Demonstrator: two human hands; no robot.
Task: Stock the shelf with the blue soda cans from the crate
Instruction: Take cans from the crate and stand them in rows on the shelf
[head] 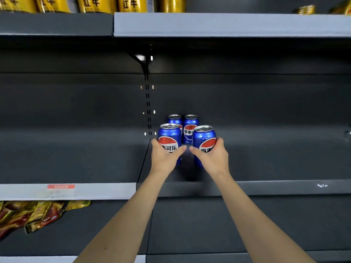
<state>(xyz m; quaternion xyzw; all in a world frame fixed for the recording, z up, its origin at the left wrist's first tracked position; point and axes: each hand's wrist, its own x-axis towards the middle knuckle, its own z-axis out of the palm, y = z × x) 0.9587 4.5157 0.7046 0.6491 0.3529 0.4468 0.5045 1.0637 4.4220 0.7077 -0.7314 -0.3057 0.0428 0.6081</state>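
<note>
So far, two cans [183, 123] standing on the shelf [284, 186]; we are gripping two more, left hand [165, 158] and right hand [212, 158] fingers clamped around each; crate unseen.

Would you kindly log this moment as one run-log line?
left hand: grips front-left blue can | right hand: grips front-right blue can | two blue cans behind | shelf

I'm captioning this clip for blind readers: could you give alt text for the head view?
Two hands each hold a blue soda can, left hand and right hand, over a dark shelf, in front of two standing blue cans. Gold cans line the shelf above.
</note>
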